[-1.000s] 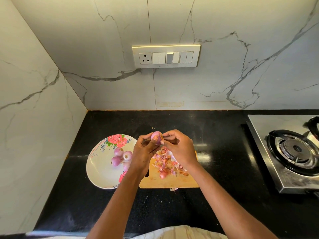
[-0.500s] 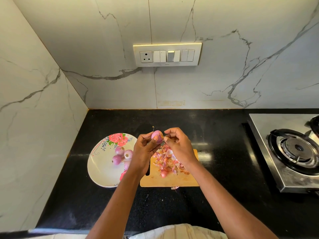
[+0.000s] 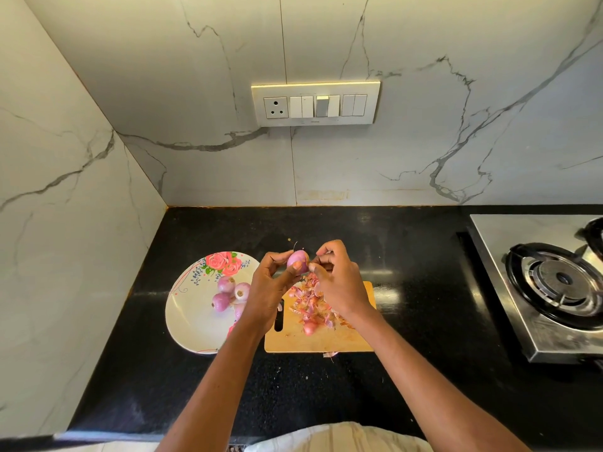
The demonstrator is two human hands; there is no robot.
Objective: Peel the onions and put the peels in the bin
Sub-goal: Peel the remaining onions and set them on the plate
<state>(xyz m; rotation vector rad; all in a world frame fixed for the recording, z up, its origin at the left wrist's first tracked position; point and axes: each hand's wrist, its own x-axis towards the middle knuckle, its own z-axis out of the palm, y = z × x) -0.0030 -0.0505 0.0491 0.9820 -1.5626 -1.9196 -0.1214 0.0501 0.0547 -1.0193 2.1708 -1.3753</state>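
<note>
- I see marble wall [image 3: 65,223] on the far left, black countertop [image 3: 182,370] running along below it.
- Floral plate [image 3: 189,318] sits on the counter, touching the board's left edge. Several peeled onions [image 3: 230,293] clustered on its right half.
- Left hand [image 3: 267,288] is raised above the plate/board seam, fingers and thumb wrapped around one small purple onion [image 3: 297,260].
- Right hand [image 3: 339,282] is just beside that onion, fingertips pinched together at its right side. I can't tell if there's a strip of skin between them.
- Wooden cutting board [image 3: 326,340] lies under both hands, with a pile of peels [image 3: 310,308] on it. One loose peel [image 3: 329,354] is at the board's near edge.
- Switch panel [image 3: 316,104] on the back wall above.
- Gas stove [image 3: 548,285] far right, well apart from the board.
</note>
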